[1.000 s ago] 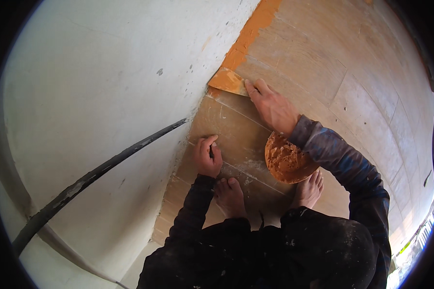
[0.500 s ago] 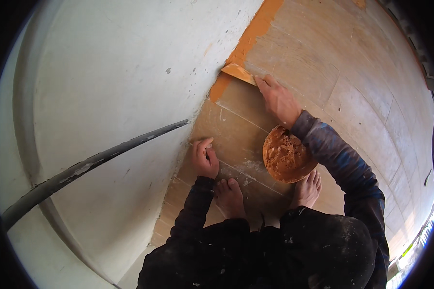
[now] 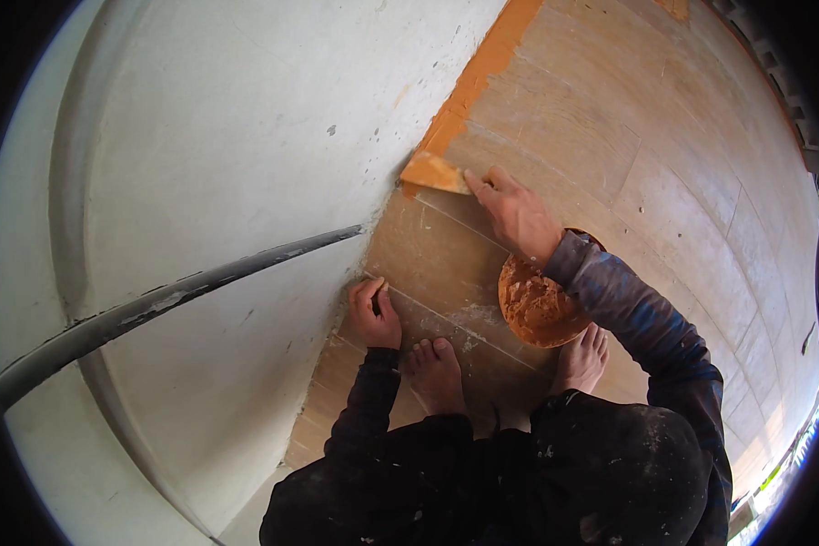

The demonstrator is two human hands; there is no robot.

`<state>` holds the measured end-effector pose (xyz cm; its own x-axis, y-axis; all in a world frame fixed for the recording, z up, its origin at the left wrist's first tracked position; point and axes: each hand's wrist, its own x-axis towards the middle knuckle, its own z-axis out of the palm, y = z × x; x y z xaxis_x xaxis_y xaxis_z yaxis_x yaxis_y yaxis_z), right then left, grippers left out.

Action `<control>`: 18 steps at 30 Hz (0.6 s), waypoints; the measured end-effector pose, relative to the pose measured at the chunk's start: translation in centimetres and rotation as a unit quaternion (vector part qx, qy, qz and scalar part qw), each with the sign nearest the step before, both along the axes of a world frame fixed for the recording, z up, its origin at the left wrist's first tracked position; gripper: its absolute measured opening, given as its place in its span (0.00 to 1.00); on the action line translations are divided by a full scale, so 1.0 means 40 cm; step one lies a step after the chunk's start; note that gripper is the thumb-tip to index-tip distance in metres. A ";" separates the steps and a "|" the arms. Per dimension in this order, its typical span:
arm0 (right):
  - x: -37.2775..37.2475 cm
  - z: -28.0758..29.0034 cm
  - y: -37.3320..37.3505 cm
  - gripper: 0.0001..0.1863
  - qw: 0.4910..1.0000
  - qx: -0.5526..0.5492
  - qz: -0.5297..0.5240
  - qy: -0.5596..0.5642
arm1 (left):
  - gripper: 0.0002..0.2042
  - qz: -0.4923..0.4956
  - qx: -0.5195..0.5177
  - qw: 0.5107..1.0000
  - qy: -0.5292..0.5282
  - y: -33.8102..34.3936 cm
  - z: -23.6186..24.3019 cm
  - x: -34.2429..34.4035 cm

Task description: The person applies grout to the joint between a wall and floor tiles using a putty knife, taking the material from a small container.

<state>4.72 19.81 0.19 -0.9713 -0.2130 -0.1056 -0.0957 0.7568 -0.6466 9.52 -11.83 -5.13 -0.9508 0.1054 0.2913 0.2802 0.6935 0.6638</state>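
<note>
My right hand [image 3: 521, 218] is closed on the handle of a putty knife [image 3: 435, 172], whose wide blade is coated in orange paste. The blade's far end meets the corner between wall and floor, over the near end of an orange strip of paste [image 3: 471, 91]. Under my right wrist stands a round bowl [image 3: 539, 308] with lumpy orange paste inside; my forearm hides part of it. My left hand [image 3: 374, 314] is closed, fingers curled toward the thumb, low beside the wall. Whatever it may hold is hidden.
A white, speckled wall [image 3: 246, 118] rises on the left. From its foot a dark grey pipe [image 3: 182, 291] juts out toward the left. Wood-look tiles [image 3: 591, 136] cover the floor. My bare feet [image 3: 437, 375] are close to the bowl.
My right hand has drawn the putty knife nearer and slightly left along the wall's foot. The blade has turned, showing more of its coated face. My left hand has shifted slightly left and nearer.
</note>
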 end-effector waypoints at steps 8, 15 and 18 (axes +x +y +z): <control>-0.030 -0.052 -0.026 0.27 0.991 0.086 -0.063 0.074 | 0.08 -0.015 -0.015 1.000 0.022 0.011 0.003 -0.007; -0.001 -0.040 -0.060 0.27 0.991 0.111 -0.002 0.070 | 0.08 0.010 0.002 1.000 -0.008 0.009 -0.005 -0.003; 0.001 -0.037 -0.044 0.27 0.992 0.089 0.045 0.081 | 0.06 0.028 0.010 0.999 -0.033 0.006 -0.007 -0.002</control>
